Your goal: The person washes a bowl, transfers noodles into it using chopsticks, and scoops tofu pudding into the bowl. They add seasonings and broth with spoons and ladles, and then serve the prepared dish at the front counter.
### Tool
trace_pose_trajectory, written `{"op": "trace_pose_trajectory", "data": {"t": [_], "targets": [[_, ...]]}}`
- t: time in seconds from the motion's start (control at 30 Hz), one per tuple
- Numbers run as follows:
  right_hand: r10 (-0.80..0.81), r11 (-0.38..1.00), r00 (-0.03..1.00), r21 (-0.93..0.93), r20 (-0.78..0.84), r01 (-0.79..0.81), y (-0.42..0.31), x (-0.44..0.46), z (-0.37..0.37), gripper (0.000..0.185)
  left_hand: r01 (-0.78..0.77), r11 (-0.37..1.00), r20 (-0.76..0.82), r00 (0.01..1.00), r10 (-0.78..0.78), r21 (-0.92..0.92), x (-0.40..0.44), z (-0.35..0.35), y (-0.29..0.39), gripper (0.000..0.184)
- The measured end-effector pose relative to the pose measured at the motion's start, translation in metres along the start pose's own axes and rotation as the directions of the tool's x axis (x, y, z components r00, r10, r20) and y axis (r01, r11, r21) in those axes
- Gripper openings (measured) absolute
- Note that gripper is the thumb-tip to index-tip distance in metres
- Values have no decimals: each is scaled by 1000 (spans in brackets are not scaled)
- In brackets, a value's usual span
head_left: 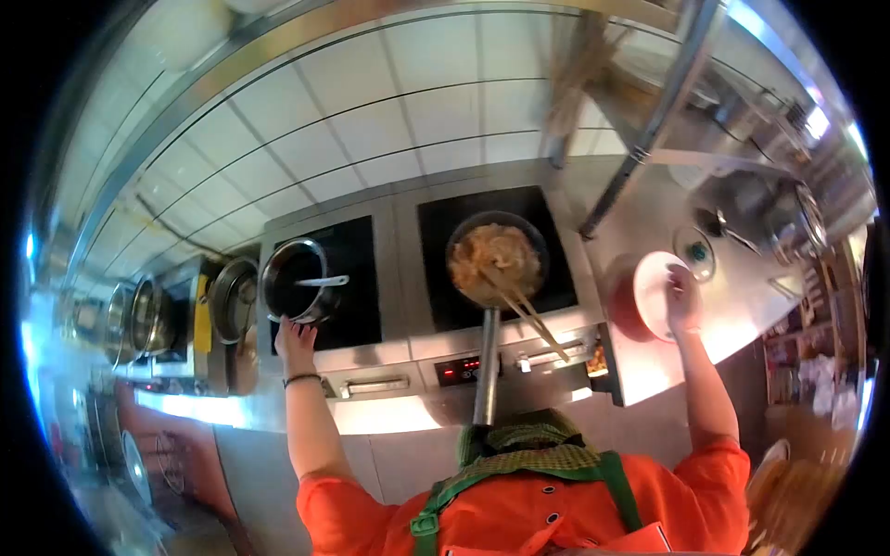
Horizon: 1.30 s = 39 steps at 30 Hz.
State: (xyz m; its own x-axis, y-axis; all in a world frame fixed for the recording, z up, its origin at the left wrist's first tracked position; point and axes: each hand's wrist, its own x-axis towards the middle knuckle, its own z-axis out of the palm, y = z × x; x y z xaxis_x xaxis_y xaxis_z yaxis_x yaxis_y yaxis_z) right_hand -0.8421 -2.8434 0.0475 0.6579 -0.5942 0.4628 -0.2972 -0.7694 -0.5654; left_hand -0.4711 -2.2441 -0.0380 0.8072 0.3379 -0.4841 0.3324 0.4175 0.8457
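Note:
A frying pan [490,295] of pale, sauced food [496,255] sits on the right hob, its long handle pointing toward my body. Wooden chopsticks [530,320] lean across its near rim. On the left hob is a steel pot [321,250] with a light-handled utensil [324,281] in it. My left hand [296,343] is at the pot's near edge, fingers apart; whether it touches the rim is unclear. My right hand [684,301] grips a pale round plate [652,287], tilted above the right counter, with fingers over its face.
Steel bowls [232,301] stand left of the hobs. A metal shelf post [649,139] rises behind the right counter [649,371]. Farther right are a small glass dish [694,252], a ladle [739,239] and metal pans [797,222]. Tiles line the back wall.

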Motion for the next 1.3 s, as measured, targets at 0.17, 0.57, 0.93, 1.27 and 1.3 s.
{"op": "trace_pose_trajectory", "data": {"t": [0.17,0.57,0.93,1.27,1.3], "targets": [[79,997,992,18,95,-81,11,-8,-4,31,-2,999,30,1000,3,-51,30,-11,19,12],[-326,942,884,193,334,274,-157,34,34,23,-29,991,-62,997,38,127,-13,2,30,6],[-551,789,672,572,495,226,-283,69,139,19,-170,865,296,955,26,473,-125,53,95,5],[3,639,583,447,812,-626,-224,65,41,12,-230,778,642,717,-271,585,-264,162,72,5],[47,636,607,445,793,-631,-211,63,18,12,-235,767,659,690,-301,597,-276,176,66,5]]}}
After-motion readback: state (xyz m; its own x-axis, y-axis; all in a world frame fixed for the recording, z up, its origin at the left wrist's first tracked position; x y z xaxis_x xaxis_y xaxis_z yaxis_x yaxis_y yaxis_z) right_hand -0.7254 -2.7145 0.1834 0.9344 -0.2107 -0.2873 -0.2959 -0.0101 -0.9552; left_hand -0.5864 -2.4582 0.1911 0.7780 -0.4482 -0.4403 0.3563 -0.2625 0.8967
